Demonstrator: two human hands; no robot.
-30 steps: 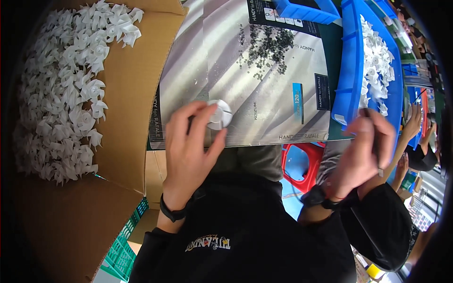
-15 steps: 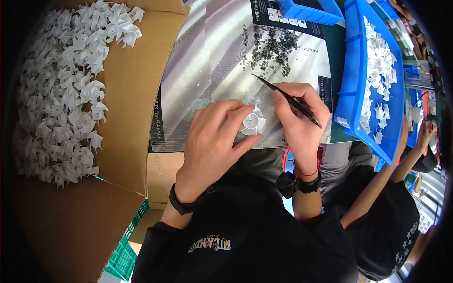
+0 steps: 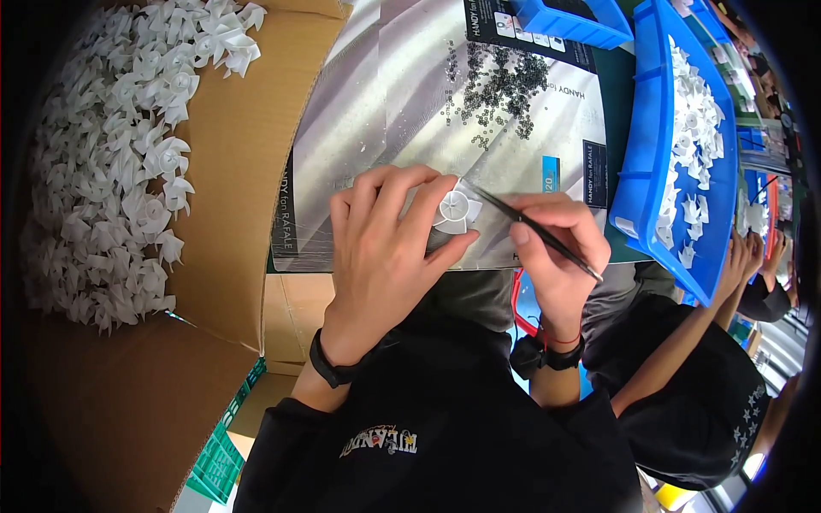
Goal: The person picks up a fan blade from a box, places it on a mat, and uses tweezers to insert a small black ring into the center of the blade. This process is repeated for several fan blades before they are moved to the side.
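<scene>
My left hand (image 3: 376, 227) curls around a small white bladed fan wheel (image 3: 454, 206), its thumb and forefinger at the rim, just above the tabletop's near edge. Between the thumb and fingers of my right hand (image 3: 560, 252) is a pair of black tweezers (image 3: 503, 207). Their tips are beside the upper edge of the fan wheel; whether they pinch anything is too small to tell. Farther off on the sheet lies a loose scatter of tiny dark rings (image 3: 513, 81).
To the left stands a cardboard box (image 3: 231, 145) with many white fan wheels (image 3: 111, 171). A blue bin (image 3: 639, 162) at right holds more of them, and a smaller blue tray (image 3: 581, 30) sits at the far edge. Another person's arm (image 3: 684, 342) reaches in from the right.
My right hand has drawn the tweezers back from the edge of the ring scatter, down to the fan wheel. My left hand keeps its hold on the wheel almost in place.
</scene>
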